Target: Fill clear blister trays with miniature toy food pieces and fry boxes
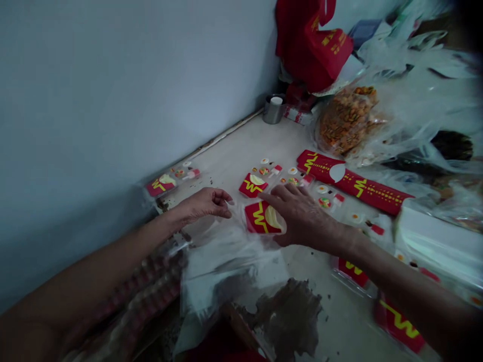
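Observation:
My right hand [304,213] grips a small red pack [260,217] with a yellow zigzag and a pale yellow rounded shape, fingers over its top and thumb at its near side. A clear plastic bag [234,261] lies spread just below and left of that pack. My left hand [207,205] is closed in a pinch at the bag's upper edge, where thin film shows by the fingertips. Whether the pack is partly inside the bag I cannot tell. A similar red pack [253,185] sits just behind, beside small egg and ice-pop shapes.
Another pack [161,185] stands by the wall at left. A long red printed strip [354,183], a bag of orange-brown bits [345,123], a metal cup [273,109] and a red tote [315,48] lie farther back. More packs [400,322] are at right. A dark ragged patch [289,317] marks the near table.

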The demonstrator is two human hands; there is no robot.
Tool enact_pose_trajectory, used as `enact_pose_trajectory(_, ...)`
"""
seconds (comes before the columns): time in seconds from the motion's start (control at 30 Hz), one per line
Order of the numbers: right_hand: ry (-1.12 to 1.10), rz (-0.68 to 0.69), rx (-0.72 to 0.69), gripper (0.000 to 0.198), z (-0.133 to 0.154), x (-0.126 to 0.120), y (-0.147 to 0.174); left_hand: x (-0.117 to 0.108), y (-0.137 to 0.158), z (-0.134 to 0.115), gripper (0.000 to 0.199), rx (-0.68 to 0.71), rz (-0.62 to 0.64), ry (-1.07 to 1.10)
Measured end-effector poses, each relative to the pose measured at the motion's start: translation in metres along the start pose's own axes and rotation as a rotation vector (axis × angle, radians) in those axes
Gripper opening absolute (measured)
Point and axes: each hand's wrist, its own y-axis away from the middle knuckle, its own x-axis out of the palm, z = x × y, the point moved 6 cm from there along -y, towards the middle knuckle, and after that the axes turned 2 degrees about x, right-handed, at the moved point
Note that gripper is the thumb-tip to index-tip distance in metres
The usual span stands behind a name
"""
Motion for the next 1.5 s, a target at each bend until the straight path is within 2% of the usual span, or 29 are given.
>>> enact_pose_trajectory(0.1, -0.119, 0.101, -0.092, 0.092, 0.005, 0.01, 0.007, 0.003, 0.006, 0.004, 0.047, -0.042, 0.068, -0.083)
enact_pose_trajectory(0.2, -0.152, 0.124, -0.122, 0.096, 0.011, 0.015, 0.014, 0.003, 0.013, 0.007, 0.046, -0.064, 0.086, -0.126)
enact_pose_trajectory(0.37, -0.166, 0.101, -0.019, 0.097, 0.028, 0.02, 0.026, 0.002, 0.026, 0.014, 0.041, -0.057, 0.1, -0.173)
enact_pose_trajectory(0.53, -0.141, 0.06, 0.177, 0.103, 0.04, 0.028, 0.027, 0.003, 0.043, 0.032, 0.047, -0.055, 0.06, -0.145)
enact_pose_trajectory(0.6, -0.14, 0.048, 0.193, 0.103, 0.046, 0.03, 0.027, 0.004, 0.048, 0.038, 0.044, -0.057, 0.047, -0.148)
enact_pose_trajectory(0.77, -0.165, 0.022, 0.154, 0.102, 0.062, 0.037, 0.031, 0.005, 0.048, 0.041, 0.042, -0.062, 0.1, -0.146)
enact_pose_trajectory(0.97, -0.333, 0.113, 0.03, 0.103, 0.058, 0.05, 0.033, 0.0, 0.041, 0.04, 0.046, -0.099, 0.131, -0.22)
enact_pose_trajectory(1.13, -0.286, 0.043, -0.013, 0.105, 0.057, 0.049, 0.026, 0.006, 0.042, 0.03, 0.042, -0.087, 0.242, -0.315)
enact_pose_trajectory(1.33, -0.141, -0.005, -0.002, 0.103, 0.071, 0.045, 0.035, 0.013, 0.031, 0.004, 0.031, -0.031, 0.294, -0.474)
enact_pose_trajectory(1.43, -0.117, -0.001, 0.096, 0.105, 0.075, 0.043, 0.042, 0.029, 0.021, -0.012, 0.025, 0.072, 0.379, -0.551)
enact_pose_trajectory(1.5, -0.129, 0.012, 0.183, 0.105, 0.079, 0.044, 0.045, 0.041, 0.018, -0.021, 0.027, 0.168, 0.361, -0.594)
